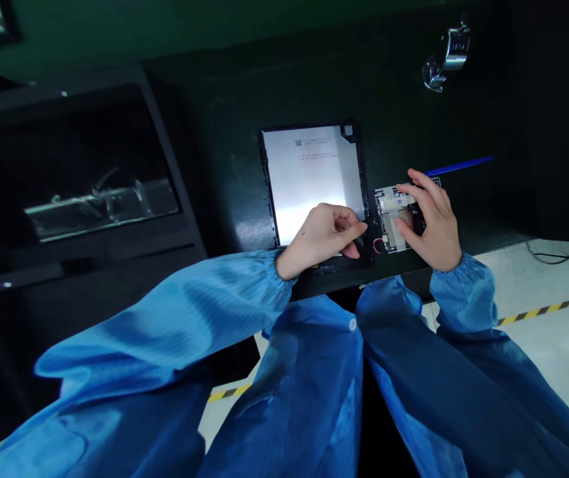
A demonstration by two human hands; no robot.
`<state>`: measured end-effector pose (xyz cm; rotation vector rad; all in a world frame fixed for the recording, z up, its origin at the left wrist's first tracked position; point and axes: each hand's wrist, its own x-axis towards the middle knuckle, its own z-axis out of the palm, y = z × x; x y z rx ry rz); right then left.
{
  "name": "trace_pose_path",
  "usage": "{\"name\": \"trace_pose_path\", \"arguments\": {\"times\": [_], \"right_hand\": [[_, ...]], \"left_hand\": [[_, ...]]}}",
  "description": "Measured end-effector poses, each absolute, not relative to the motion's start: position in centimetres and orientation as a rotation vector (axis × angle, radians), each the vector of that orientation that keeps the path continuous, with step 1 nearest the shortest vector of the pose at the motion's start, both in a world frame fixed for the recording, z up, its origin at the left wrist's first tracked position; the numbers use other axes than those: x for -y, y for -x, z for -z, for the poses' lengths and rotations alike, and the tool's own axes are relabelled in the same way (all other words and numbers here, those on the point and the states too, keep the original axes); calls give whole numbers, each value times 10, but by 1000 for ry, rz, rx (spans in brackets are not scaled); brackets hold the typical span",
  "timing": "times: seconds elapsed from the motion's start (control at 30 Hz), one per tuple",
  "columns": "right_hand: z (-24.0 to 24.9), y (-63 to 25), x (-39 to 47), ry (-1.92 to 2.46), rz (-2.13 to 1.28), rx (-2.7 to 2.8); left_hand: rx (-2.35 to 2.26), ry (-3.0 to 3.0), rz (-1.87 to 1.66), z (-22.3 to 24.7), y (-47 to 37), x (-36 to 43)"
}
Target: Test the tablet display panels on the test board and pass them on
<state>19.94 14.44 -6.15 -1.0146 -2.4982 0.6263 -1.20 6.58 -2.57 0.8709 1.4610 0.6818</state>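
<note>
A display panel (309, 179) with a silvery back and black frame lies on the dark bench. My left hand (326, 232) is over its lower right part, thumb and fingertips pinched together near the frame's right edge. What sits in the pinch, if anything, is hidden. To the right lies a circuit board (394, 222) with pale tape strips across it and a small red wire at its lower left corner. My right hand (431, 219) rests on the board's right side, fingers spread and curved, thumb touching the taped area.
A blue pen-like stick (461, 165) lies behind my right hand. A shiny metal ring-shaped holder (451, 56) stands at the back right. On the left is a large black machine (174, 232) with a dark window. The bench (503, 229) ends close to my lap.
</note>
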Motion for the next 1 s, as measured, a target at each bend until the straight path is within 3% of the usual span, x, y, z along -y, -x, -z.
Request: {"name": "trace_pose_path", "arguments": {"times": [1.0], "right_hand": [[69, -180, -142, 1192, -529, 2364]], "left_hand": [[-1490, -1148, -719, 34, 11, -69]]}}
